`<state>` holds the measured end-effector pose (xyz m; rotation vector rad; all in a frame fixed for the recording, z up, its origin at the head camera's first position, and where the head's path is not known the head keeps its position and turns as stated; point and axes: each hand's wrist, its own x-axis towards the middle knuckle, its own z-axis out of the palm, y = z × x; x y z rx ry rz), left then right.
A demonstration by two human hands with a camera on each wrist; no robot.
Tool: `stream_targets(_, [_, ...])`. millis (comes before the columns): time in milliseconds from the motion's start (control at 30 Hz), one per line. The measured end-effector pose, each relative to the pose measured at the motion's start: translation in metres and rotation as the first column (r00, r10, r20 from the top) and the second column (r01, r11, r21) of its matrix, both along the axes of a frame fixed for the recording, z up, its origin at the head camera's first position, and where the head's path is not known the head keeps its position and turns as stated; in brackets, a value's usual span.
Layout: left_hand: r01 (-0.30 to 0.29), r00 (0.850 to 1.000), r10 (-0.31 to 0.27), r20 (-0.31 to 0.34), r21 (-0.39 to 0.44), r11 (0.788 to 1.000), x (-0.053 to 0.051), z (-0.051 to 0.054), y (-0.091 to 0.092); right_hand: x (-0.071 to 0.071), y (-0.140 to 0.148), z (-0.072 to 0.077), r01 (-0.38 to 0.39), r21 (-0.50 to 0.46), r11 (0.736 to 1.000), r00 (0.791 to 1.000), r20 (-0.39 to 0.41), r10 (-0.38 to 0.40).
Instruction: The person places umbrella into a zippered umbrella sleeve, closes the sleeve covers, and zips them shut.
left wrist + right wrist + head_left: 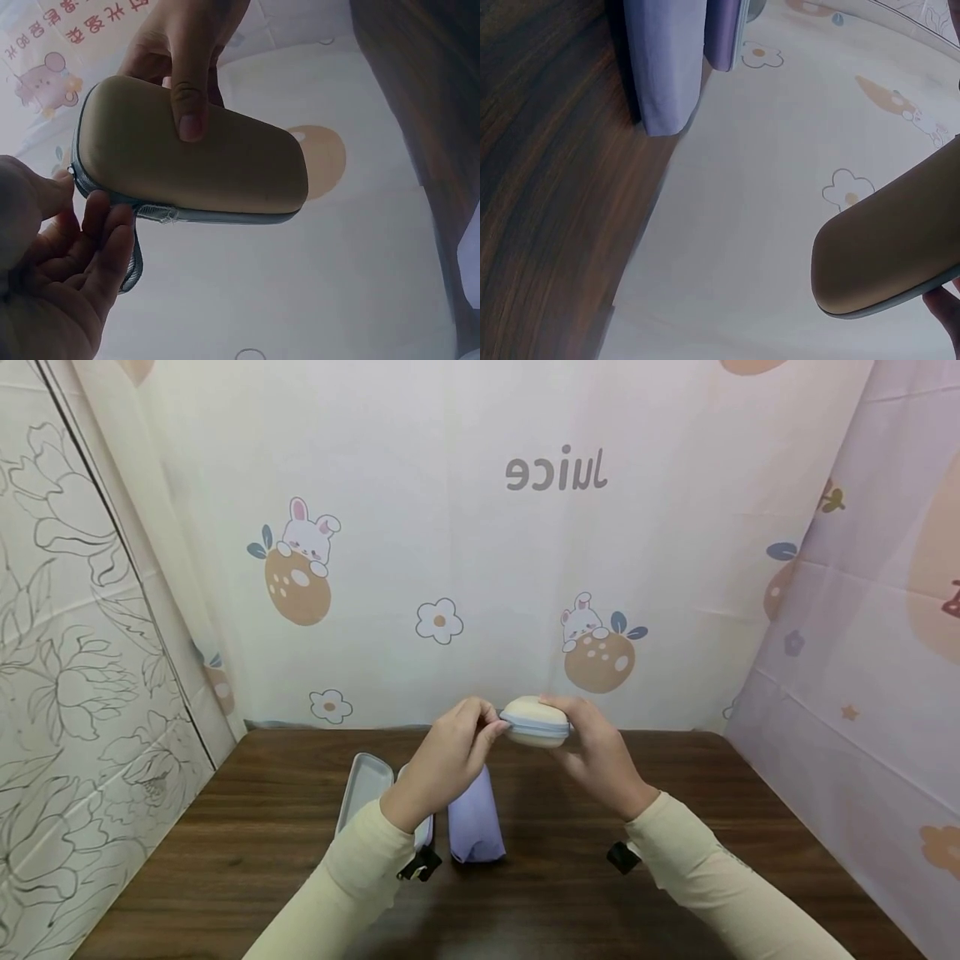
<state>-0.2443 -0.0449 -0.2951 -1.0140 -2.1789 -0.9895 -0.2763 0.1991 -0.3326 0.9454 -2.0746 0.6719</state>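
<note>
Centre frame: right hand [600, 756] grips cream case [534, 707], apparently bracing it while left hand [450, 756] pinches its zip [536, 727]; purple bundle [477, 822] lower centre

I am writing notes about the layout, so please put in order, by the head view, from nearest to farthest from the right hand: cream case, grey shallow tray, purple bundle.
1. Cream case: gripped in the right hand.
2. Purple bundle: on the table, left of that hand.
3. Grey shallow tray: farther left, past the purple bundle.
</note>
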Motion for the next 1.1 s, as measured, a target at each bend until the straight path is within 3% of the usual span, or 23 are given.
stream_targets(233, [-0.025,1.000,0.024,-0.012,-0.008,1.000,-0.001,-0.001,0.002,0.000,0.000,-0.003,0.020,-0.002,1.000,1.000,-0.022,-0.020])
stream_targets(667, [-0.024,0.999,0.025,-0.022,0.058,0.998,-0.003,-0.004,0.002,-0.002,-0.003,-0.001,0.024,-0.010,1.000,0.998,-0.050,-0.025])
stream_targets(1100, [-0.052,0.994,0.055,-0.095,0.034,0.998,-0.006,-0.011,0.005,-0.002,-0.006,-0.003,0.043,-0.017,0.999,0.999,-0.022,-0.043])
